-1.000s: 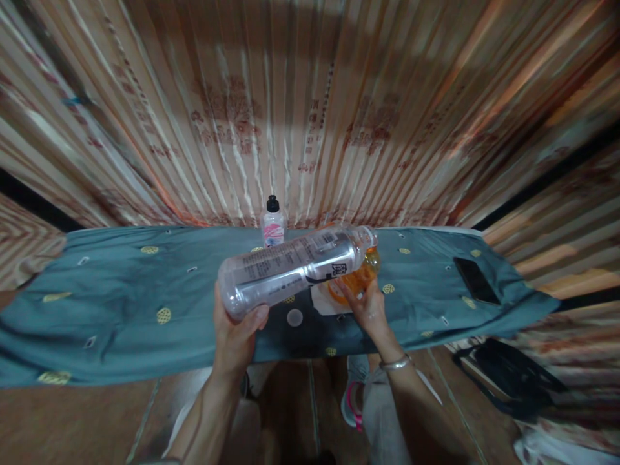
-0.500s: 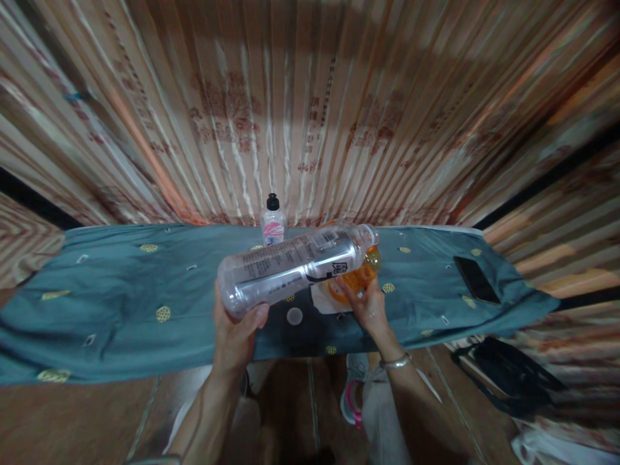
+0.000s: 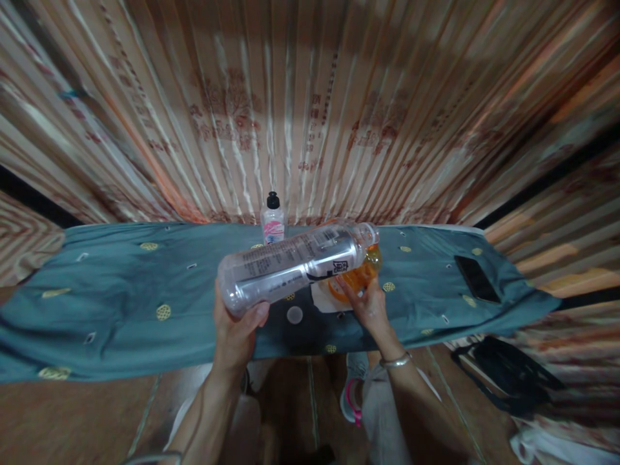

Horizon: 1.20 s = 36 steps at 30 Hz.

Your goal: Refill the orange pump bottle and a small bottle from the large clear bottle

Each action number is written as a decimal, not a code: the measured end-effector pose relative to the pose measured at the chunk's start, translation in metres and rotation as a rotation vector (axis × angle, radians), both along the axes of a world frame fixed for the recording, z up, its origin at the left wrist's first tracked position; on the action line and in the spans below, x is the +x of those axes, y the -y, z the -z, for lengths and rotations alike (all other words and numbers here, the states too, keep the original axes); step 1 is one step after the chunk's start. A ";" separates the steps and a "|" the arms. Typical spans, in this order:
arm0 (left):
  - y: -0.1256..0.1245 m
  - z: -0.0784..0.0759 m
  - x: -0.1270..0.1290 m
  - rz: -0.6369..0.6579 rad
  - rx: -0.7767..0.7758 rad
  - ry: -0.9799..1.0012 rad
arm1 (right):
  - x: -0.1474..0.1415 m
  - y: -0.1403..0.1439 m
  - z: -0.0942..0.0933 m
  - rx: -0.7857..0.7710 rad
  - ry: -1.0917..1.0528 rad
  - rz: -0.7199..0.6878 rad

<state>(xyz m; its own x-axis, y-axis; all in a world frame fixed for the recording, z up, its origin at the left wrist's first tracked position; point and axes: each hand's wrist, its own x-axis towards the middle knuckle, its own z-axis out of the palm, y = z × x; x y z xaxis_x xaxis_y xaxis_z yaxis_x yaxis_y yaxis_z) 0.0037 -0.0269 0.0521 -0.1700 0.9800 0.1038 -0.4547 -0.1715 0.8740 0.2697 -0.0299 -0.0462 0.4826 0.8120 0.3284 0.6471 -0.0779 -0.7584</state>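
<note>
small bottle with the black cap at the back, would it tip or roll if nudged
The small bottle stands upright on the soft cloth, narrow and tall, so a nudge near its cap would probably tip it. It looks round, so once down it could roll. It seems light plastic, likely not fragile.

One head-worn view looks forward and down from close above the near edge of the cloth-covered bench (image 3: pixel 121 303) — facing the striped curtain (image 3: pixel 310 110) at the far side, the floor (image 3: pixel 72 420) below.
</note>
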 end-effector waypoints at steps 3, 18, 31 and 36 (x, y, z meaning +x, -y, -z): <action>0.000 0.000 0.000 -0.006 -0.015 0.004 | 0.000 0.000 0.000 0.006 0.006 -0.007; 0.000 0.001 0.001 0.004 -0.009 0.007 | -0.001 0.001 -0.005 -0.033 0.012 -0.017; 0.000 -0.001 0.001 -0.001 -0.015 0.005 | -0.002 0.001 -0.005 -0.022 -0.014 -0.025; 0.000 -0.002 0.001 -0.007 -0.018 0.004 | -0.001 0.001 -0.005 -0.027 -0.030 -0.021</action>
